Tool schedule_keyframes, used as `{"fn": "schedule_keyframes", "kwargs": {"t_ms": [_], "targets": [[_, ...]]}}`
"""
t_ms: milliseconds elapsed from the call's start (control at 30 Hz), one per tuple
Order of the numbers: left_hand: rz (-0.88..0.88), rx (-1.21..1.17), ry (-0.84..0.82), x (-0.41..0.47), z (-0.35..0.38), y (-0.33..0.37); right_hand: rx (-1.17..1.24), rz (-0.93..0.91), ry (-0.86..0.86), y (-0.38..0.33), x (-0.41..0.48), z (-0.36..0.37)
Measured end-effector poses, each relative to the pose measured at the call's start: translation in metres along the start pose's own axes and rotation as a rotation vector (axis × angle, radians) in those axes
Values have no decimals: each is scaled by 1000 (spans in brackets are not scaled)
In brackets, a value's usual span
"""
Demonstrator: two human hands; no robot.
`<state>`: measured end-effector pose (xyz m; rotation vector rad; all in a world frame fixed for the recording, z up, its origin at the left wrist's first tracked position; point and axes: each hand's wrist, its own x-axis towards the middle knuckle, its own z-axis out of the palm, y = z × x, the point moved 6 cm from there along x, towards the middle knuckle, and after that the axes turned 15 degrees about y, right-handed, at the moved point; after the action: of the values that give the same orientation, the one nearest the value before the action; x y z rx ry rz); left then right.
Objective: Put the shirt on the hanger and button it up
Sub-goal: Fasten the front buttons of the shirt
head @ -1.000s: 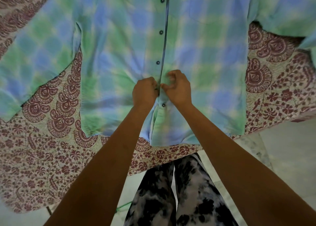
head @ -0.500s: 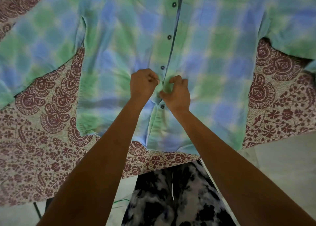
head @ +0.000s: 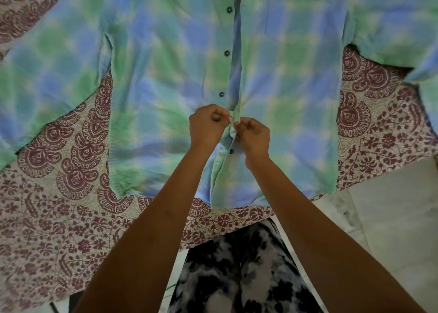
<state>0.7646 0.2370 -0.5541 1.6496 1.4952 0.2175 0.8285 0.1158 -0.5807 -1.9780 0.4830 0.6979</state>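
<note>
A green and blue checked shirt (head: 284,80) lies spread flat, front up, with its sleeves out to both sides. Three dark buttons run down its placket above my hands, and one more button (head: 231,151) sits just below them. My left hand (head: 207,129) pinches the placket edge from the left. My right hand (head: 254,138) pinches the facing edge from the right, fingers curled on the cloth. The two hands almost touch at the placket. No hanger shows in this view.
The shirt lies on a cream bedsheet (head: 59,218) printed with maroon paisley and flowers. A pale stone floor (head: 391,218) shows at the lower right. My legs in black and white patterned trousers (head: 237,277) stand against the bed's near edge.
My hands stay together at the same spot on the placket, fingers shifting slightly on the cloth. The view has tilted, so the shirt sits lower in frame.
</note>
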Motion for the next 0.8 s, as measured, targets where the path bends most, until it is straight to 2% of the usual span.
{"fn": "schedule_keyframes", "kwargs": {"t_ms": [167, 333, 500, 633, 800], "targets": [[-8, -46, -12, -4, -1, 0, 56, 5, -43, -1, -3, 1], [61, 13, 11, -2, -1, 9, 57, -65, -20, -1, -7, -2], [74, 67, -35, 2, 3, 10, 58, -123, -13, -3, -9, 1], [74, 103, -62, 4, 2, 7, 170, 3, -50, -2, -14, 2], [-70, 17, -76, 4, 2, -1, 140, 85, -62, -3, -6, 4]]}}
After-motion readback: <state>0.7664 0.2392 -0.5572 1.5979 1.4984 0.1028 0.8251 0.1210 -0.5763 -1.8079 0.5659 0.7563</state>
